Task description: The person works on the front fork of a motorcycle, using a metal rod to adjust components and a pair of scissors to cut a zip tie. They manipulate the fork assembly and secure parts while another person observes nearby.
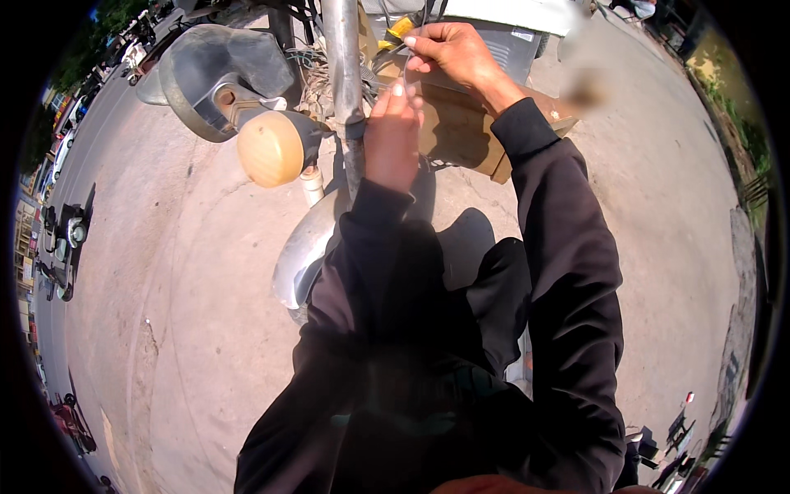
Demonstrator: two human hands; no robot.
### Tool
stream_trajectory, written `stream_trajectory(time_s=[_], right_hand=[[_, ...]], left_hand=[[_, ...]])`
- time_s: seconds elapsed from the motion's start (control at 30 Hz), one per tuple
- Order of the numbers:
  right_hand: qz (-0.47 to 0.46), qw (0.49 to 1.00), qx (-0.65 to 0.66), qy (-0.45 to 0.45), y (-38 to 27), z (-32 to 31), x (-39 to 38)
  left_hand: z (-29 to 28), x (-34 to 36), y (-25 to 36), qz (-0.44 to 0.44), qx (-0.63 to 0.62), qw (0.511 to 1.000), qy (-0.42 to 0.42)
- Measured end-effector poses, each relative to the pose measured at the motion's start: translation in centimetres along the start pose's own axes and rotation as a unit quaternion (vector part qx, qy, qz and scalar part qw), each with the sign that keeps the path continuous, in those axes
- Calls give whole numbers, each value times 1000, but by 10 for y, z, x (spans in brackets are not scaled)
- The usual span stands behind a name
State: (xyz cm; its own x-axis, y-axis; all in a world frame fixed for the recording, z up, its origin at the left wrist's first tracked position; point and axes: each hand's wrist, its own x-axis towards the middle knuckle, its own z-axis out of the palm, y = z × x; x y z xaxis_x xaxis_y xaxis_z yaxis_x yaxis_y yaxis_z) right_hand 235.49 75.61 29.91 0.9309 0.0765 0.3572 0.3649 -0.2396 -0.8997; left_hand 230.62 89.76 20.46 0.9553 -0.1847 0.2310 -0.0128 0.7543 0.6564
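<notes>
Thin strand (404, 67), maybe a wire or a strip, is up near the top of the head view, between the tips of the two hands. It is so small that I can't tell just what it is made of. My guess is that it is very light and bends easily, so it could slip away or snap if pulled hard. The best place to take hold looks to be near its ends, with a soft pinch.

The right hand (453, 56) has its thumb and finger pressed together on the upper end. The left hand (392, 142) is just below, fingers pointing up; I can't tell if they are closed on the strand or only near it.

Just above the fingertips is a yellow piece (401, 29) by some dark wires. A grey metal pole (341, 70) stands just left of the left hand. Past it are messy wires (311, 78) and a round orange lamp (268, 150). A brown box (461, 136) sits behind the hands.
</notes>
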Motion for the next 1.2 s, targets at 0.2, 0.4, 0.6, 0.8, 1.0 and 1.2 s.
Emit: stream_trajectory(time_s=[0.2, 0.4, 0.6, 0.8, 1.0, 1.2], right_hand=[[-5, 1000, -22, 13, -3, -6, -2], [-124, 989, -77, -11, -30, 0, 14], [-295, 907, -298, 35, -46, 8, -17], [-76, 993, -83, 34, -28, -6, -10], [-145, 989, -13, 17, -35, 4, -11], [-76, 997, 3, -9, -57, 4, -15]], left_hand=[[-3, 5, -5, -16, -2, 1000, 24], [-7, 6, -8, -10, -8, 999, 41], [-12, 9, -8, 26, -4, 999, 21], [8, 1, -6, -12, 31, 998, 48], [20, 1, 5, 62, 29, 998, 18], [45, 2, 12, 89, -42, 992, 76]])
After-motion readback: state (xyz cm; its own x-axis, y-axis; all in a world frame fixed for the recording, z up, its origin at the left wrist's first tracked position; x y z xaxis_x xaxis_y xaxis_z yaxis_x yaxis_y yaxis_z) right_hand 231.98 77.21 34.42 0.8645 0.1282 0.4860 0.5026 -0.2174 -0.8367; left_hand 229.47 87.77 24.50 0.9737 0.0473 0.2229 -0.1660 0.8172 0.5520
